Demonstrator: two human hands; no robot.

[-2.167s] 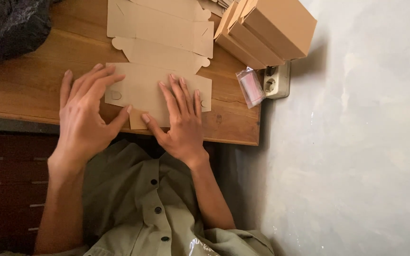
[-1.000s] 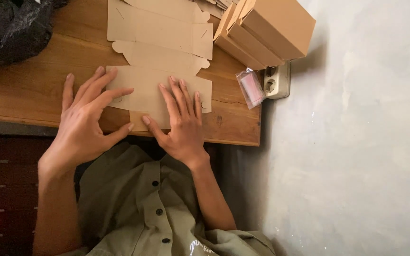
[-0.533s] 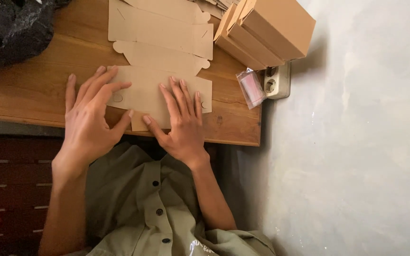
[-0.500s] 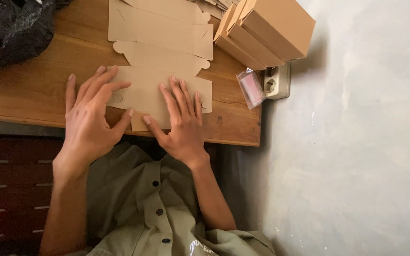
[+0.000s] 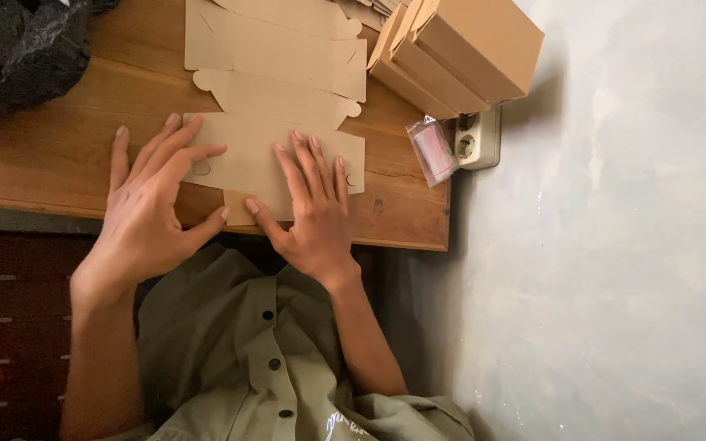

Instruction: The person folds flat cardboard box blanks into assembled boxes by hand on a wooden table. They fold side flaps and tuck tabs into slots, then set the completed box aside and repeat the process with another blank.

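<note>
Wooden tabletop (image 5: pixel 59 155) with a warm brown grain fills the upper left, bounded at 3 o'clock by a pale grey wall (image 5: pixel 631 245). On it lies a flat, unfolded tan cardboard box blank (image 5: pixel 255 151), its long axis running 9 to 3 o'clock. Left hand (image 5: pixel 153 208) rests open and palm down, fingers spread, on the blank's 9 o'clock end; right hand (image 5: pixel 312 208) lies equally open and flat on its 3 o'clock half, so the blank extends toward 12 o'clock from both palms. Neither hand grips anything. Further flat tan blanks (image 5: pixel 279 49) lie at 12 o'clock, assembled tan cartons (image 5: pixel 467 49) at 1 o'clock, and a black plastic bag (image 5: pixel 18 49) at 10 o'clock.
</note>
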